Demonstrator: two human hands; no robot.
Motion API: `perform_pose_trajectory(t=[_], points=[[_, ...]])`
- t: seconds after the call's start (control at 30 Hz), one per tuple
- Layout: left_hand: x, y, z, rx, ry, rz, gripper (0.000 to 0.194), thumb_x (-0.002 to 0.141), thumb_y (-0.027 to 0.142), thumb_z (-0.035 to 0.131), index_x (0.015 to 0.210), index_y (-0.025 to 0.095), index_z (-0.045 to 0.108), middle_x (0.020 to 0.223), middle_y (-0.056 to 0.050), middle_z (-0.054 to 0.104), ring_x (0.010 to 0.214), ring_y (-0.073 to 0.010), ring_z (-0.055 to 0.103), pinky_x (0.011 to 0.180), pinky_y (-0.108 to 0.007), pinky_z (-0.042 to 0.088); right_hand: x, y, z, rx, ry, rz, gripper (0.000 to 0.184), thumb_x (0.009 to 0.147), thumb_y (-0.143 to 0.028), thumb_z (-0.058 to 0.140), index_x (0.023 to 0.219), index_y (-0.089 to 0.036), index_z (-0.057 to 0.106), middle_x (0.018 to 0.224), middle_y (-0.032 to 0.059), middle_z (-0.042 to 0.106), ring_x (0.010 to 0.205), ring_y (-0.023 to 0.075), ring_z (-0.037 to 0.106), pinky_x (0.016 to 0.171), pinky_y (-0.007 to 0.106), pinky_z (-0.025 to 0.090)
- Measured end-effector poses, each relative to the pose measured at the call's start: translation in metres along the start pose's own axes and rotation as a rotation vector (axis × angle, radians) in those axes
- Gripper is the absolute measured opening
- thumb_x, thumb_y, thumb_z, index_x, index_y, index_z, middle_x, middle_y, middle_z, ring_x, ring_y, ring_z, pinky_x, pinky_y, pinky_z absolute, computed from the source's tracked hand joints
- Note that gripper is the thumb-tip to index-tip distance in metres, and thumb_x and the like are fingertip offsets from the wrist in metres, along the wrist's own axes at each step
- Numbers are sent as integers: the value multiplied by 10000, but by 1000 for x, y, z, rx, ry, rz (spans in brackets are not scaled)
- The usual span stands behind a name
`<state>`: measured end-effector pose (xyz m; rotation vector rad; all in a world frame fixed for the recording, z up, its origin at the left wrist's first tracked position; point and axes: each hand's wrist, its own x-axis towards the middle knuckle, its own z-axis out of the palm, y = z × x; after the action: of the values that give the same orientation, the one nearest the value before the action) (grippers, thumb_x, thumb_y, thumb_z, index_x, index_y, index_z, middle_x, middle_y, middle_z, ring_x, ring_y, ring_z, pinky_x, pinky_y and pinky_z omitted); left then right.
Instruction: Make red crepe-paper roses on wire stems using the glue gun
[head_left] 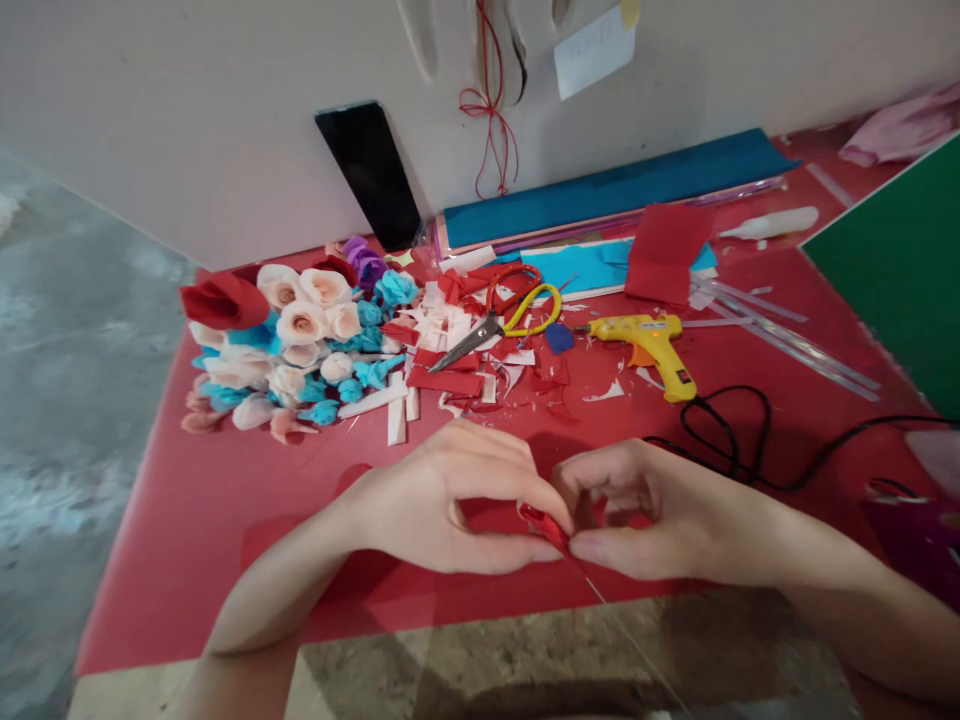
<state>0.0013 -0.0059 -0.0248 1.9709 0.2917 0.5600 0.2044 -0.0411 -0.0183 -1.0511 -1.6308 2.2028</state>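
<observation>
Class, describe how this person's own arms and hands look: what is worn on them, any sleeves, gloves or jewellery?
The left hand and right hand are ungloved. No sleeve shows on the left forearm or right forearm, and no watch or bracelet at either wrist. No ring can be seen, though some fingers are partly hidden.

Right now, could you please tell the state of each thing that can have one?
Left hand, pinching the red piece
Right hand, fingers bent, at the red piece
Red piece, gripped, partly hidden
Phone, leaning, screen dark
String, tied in a bow
Scissors, blades closed
Glue gun, lying flat, power unclear
Bottle, lying down
Flowers, heaped
Scraps, scattered
</observation>
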Motion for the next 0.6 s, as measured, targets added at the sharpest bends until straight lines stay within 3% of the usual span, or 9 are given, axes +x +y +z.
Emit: perform_pose_trajectory(t=[0.6], points=[[0, 0, 1, 10, 28, -4, 74, 757, 90, 642, 829, 88, 653, 679, -80, 664, 613, -125, 553, 570, -228, 457, 0, 2, 0, 39, -7, -18, 230, 836, -318, 529, 695, -146, 467, 651, -34, 390, 620, 78, 382, 551, 212, 287]])
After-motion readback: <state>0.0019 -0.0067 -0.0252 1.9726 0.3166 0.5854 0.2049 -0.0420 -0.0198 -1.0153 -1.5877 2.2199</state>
